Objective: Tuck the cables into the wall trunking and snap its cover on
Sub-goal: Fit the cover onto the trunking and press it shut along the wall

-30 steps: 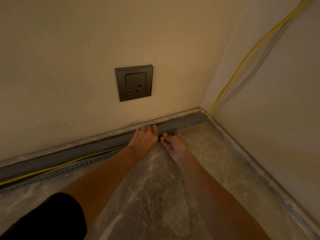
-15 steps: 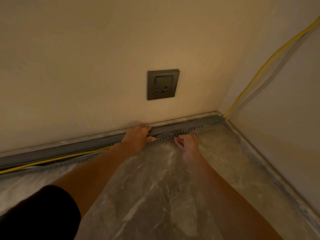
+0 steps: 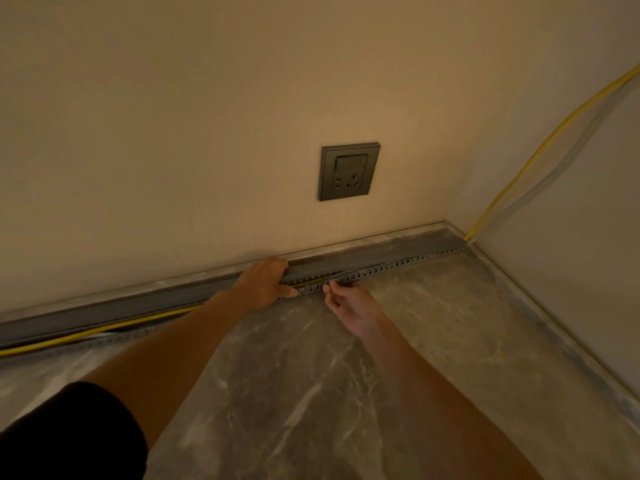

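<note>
Gripping the cover (image 3: pixel 363 259) at the foot of the wall (image 3: pixel 207 133), the left hand (image 3: pixel 265 284) clamps its fingers around it. The right hand (image 3: pixel 349 306) curls its fingers at the slotted trunking (image 3: pixel 381 270); whether they grip it cannot be determined. The yellow cable (image 3: pixel 104 332) lies inside.

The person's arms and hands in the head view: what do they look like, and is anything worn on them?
Both forearms are bare. The left hand and the right hand have no gloves; no ring or watch shows. A black short sleeve covers the left upper arm; the right arm is bare to the frame edge.
</note>
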